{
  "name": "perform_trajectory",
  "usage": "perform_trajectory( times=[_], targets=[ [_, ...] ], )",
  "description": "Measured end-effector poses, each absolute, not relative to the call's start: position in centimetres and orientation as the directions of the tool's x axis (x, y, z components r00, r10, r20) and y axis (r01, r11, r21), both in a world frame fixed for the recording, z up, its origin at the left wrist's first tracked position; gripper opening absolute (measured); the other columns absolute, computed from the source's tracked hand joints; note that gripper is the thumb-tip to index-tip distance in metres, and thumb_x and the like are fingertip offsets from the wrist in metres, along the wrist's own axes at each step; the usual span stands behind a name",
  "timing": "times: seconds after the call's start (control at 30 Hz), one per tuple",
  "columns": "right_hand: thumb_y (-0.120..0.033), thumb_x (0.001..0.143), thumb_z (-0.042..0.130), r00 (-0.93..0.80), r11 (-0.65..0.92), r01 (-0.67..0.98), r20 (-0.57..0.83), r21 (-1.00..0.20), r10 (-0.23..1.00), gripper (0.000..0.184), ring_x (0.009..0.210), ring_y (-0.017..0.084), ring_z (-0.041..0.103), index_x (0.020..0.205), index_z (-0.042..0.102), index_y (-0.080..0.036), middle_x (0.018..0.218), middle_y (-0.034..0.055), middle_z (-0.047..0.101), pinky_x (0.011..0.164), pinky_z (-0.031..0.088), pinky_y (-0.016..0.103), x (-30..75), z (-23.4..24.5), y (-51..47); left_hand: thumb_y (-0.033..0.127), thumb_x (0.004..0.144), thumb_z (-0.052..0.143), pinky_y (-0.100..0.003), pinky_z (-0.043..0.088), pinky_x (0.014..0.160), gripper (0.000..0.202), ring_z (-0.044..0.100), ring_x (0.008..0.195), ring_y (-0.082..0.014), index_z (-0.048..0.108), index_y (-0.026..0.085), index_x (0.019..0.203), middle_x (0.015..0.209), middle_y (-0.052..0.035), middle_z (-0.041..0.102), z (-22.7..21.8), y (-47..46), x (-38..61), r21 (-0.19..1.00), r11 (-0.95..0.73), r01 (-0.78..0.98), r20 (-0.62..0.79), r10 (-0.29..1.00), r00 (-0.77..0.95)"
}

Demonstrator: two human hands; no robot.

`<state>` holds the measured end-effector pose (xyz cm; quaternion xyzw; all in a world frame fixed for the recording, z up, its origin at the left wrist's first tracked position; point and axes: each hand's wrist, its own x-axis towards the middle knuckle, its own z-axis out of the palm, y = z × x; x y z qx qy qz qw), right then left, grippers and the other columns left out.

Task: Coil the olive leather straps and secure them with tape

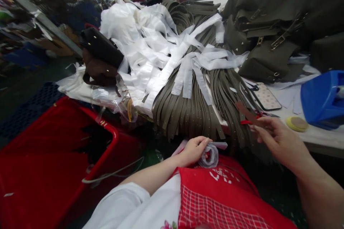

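Close to the red apron, my left hand (195, 149) is closed on a rolled-up translucent plastic strip (212, 156). My right hand (281, 139) reaches over the table's front edge with a short flat brown strip (245, 110) pinched in its fingers. Red-handled scissors (246, 122) lie right at those fingertips; whether the hand also grips them I cannot tell. Between and beyond both hands, olive-grey straps (185, 114) hang in a thick bundle over the edge. Loose white plastic strips (185, 75) lie across them.
A heap of white plastic sleeves (134, 25) covers the table's left part. Olive bags (271, 53) stand at right, near a phone (266, 96), a yellow round tape (297, 123) and a blue plastic holder (319, 100). A large red bin (34, 171) stands at lower left.
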<state>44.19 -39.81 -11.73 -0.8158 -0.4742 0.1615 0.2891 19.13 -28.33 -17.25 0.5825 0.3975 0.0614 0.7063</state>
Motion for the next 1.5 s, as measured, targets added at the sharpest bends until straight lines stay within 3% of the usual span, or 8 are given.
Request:
perform_trajectory(
  times=[0.1,0.17,0.3,0.4,0.5,0.63,1.13,1.5],
  targets=[
    [-0.045,0.093,0.052,0.299,-0.247,0.643,-0.058,-0.725,0.952,0.049,0.058,0.02,0.069,0.138,0.053,-0.025,0.096,0.0081,0.075,0.055,0.057,0.032,42.1,-11.3,-40.4,0.049,0.094,0.051,-0.028,0.052,0.064,0.043,0.062,0.061,-0.0158,0.072,0.014,0.109,0.075,-0.0045,0.07,-17.9,-28.4,19.0,0.889,0.287,0.356,-0.457,0.584,0.671],
    [-0.04,0.096,0.052,0.138,-0.166,0.569,-0.106,-0.805,0.985,0.043,0.075,0.022,0.074,0.137,0.057,-0.028,0.099,0.0082,0.076,0.069,0.062,0.033,40.6,-10.8,-40.9,0.05,0.094,0.052,-0.031,0.053,0.073,0.043,0.065,0.069,-0.0177,0.073,0.014,0.108,0.077,-0.0054,0.072,-18.4,-28.4,19.0,0.9,0.264,0.346,-0.434,0.61,0.663],
    [-0.045,0.089,0.066,-0.111,-0.115,0.194,-0.138,-0.974,0.984,0.07,0.131,0.033,0.055,0.152,0.039,-0.032,0.143,0.0124,0.059,0.106,0.05,0.047,39.0,-9.7,-42.2,0.047,0.094,0.054,-0.032,0.053,0.082,0.04,0.067,0.081,-0.0202,0.074,0.015,0.105,0.081,-0.0061,0.073,-19.0,-28.4,18.8,0.907,0.233,0.35,-0.415,0.633,0.653],
    [-0.045,0.085,0.071,-0.088,-0.147,-0.001,-0.146,-0.989,0.985,0.076,0.133,0.035,0.054,0.153,0.038,-0.034,0.146,0.0138,0.056,0.104,0.052,0.048,39.0,-9.7,-42.6,0.047,0.094,0.053,-0.032,0.053,0.084,0.04,0.068,0.085,-0.0208,0.074,0.014,0.106,0.086,-0.0072,0.074,-19.1,-28.3,18.6,0.908,0.227,0.352,-0.411,0.644,0.645],
    [-0.037,0.083,0.076,0.138,-0.144,0.11,-0.128,-0.983,0.982,0.049,0.098,0.03,0.075,0.131,0.066,-0.03,0.112,0.0121,0.077,0.082,0.064,0.037,38.9,-10.7,-42.3,0.044,0.095,0.051,-0.032,0.053,0.084,0.041,0.068,0.087,-0.0213,0.074,0.013,0.106,0.094,-0.0091,0.075,-19.1,-28.2,18.6,0.912,0.212,0.352,-0.4,0.651,0.645],
    [-0.033,0.092,0.064,0.261,-0.007,0.441,0.12,-0.897,0.958,0.02,0.06,0.018,0.07,0.1,0.081,-0.025,0.07,0.004,0.074,0.054,0.056,0.025,38.4,-11.9,-41.8,0.044,0.096,0.049,-0.032,0.052,0.085,0.042,0.067,0.089,-0.0218,0.075,0.012,0.105,0.091,-0.0089,0.075,-19.3,-28.1,18.6,0.915,0.194,0.354,-0.391,0.642,0.659],
    [-0.022,0.091,0.065,0.127,0.172,0.846,0.503,-0.505,0.855,0.011,0.069,0.019,0.077,0.093,0.075,-0.019,0.084,0.005,0.081,0.065,0.06,0.026,34.8,-14.4,-41.0,0.045,0.097,0.046,-0.031,0.051,0.087,0.046,0.067,0.096,-0.0224,0.074,0.012,0.11,0.103,-0.0104,0.075,-19.8,-28.1,18.2,0.908,0.165,0.384,-0.396,0.632,0.666],
    [-0.023,0.091,0.061,0.101,0.121,0.868,0.41,-0.482,0.906,0.016,0.07,0.022,0.076,0.091,0.077,-0.023,0.083,0.0059,0.081,0.065,0.058,0.031,34.6,-14.7,-41.1,0.043,0.097,0.047,-0.03,0.051,0.087,0.043,0.067,0.093,-0.0211,0.074,0.012,0.109,0.1,-0.0092,0.076,-20.0,-28.1,18.2,0.909,0.167,0.382,-0.393,0.648,0.652]
  ],
)
